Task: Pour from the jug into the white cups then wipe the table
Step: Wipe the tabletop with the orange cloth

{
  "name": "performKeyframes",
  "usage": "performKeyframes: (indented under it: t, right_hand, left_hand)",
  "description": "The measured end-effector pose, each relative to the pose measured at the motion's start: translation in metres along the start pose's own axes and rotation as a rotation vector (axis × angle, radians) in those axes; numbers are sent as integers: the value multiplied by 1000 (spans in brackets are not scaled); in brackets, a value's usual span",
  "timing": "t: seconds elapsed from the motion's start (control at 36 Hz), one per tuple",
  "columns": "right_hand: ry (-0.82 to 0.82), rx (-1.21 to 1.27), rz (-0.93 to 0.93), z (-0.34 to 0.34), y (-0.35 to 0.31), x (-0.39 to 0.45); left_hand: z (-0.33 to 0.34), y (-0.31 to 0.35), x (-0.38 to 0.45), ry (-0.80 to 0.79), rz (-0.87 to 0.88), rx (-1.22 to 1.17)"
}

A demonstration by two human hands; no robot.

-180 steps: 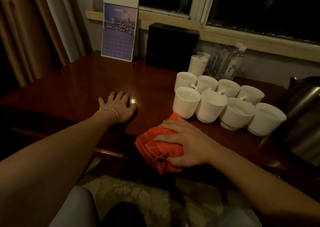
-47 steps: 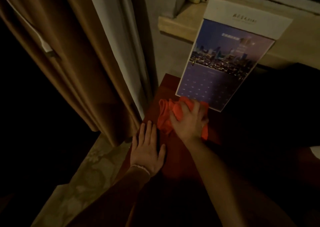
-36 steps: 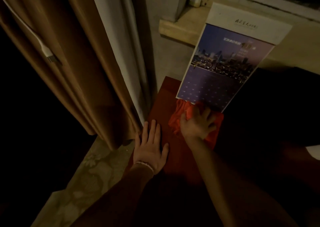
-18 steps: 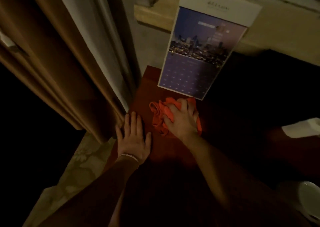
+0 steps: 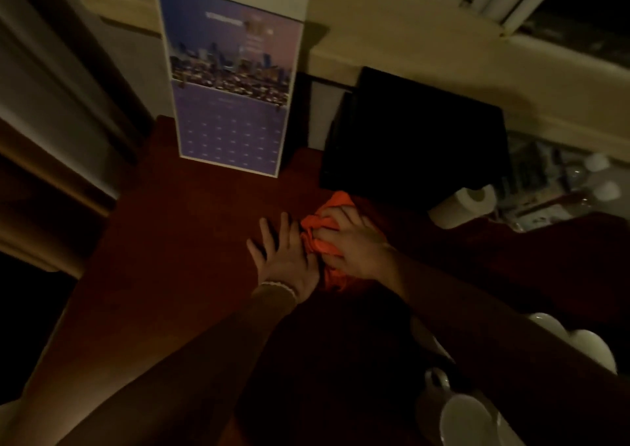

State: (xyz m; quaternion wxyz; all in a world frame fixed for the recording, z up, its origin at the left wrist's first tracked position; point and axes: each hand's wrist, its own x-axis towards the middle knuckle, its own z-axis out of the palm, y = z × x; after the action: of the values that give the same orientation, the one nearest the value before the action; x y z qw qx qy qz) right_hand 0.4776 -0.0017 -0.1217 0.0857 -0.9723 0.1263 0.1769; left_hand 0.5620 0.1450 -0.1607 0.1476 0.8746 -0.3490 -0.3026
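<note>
An orange-red cloth lies bunched on the dark red wooden table, just in front of a black box. My right hand lies on top of it, fingers curled into the fabric and gripping it. Flat on the table just left of the cloth rests my left hand, fingers spread, a bead bracelet at the wrist. Several white cups show at the lower right, partly behind my right forearm. The jug is out of view.
A standing calendar is at the table's back left, the black box to its right. A paper roll and plastic bottles lie at the right back. Curtains hang at the left beside the table edge.
My right hand has slid the cloth rightward from the calendar's foot to the front of the black box. My left hand followed to the right along the table. The cups have come back into view.
</note>
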Motion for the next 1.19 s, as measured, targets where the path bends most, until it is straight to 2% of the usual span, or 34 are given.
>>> performKeyframes:
  t: [0.17,0.31,0.42,0.58,0.78,1.06,1.19]
  right_hand:
    - [-101,9,-109,-3,45,-19]
    - [-88,-116,-213,-4,79,-32]
    - [-38,-115,-242,-2,101,-46]
    - [5,-65,-234,13,137,-71]
    - [53,-17,-249,29,179,-100]
    - [121,12,-231,42,191,-115]
    - [101,39,-186,44,198,-127]
  left_hand:
    - [17,31,3,-52,8,16]
    - [30,52,9,-86,10,57]
    - [42,76,9,-95,44,91]
    - [58,110,8,-124,69,212]
    - [87,151,10,-150,87,216]
    - [108,141,17,-153,191,317]
    - [111,147,25,-172,249,385]
